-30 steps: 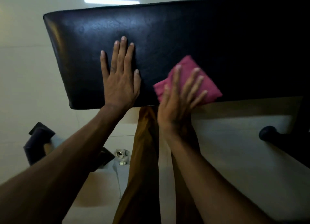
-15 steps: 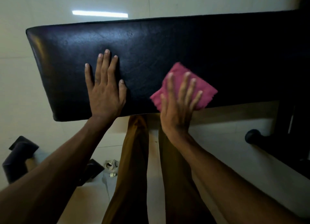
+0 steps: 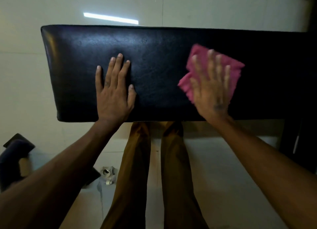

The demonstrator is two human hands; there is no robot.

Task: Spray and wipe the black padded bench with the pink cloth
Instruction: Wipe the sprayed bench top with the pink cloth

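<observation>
The black padded bench (image 3: 163,60) runs across the view, its left end rounded and its right end lost in shadow. My left hand (image 3: 114,89) lies flat on the bench's left half, fingers spread, holding nothing. My right hand (image 3: 211,89) presses flat on the pink cloth (image 3: 234,69), which lies on the bench's right half and shows beyond my fingertips and to the left of my palm. The hand is blurred by motion. No spray bottle is visible.
Pale floor tiles (image 3: 25,74) surround the bench, with a strip of reflected light (image 3: 110,18) beyond it. My legs in brown trousers (image 3: 137,168) stand against the near edge. A dark padded object (image 3: 13,153) sits low left, a small grey item (image 3: 107,173) beside it, dark equipment (image 3: 291,137) on the right.
My right hand has slid the pink cloth to the right and farther onto the bench, away from the near edge. My left hand stays flat on the bench. The view has shifted.
</observation>
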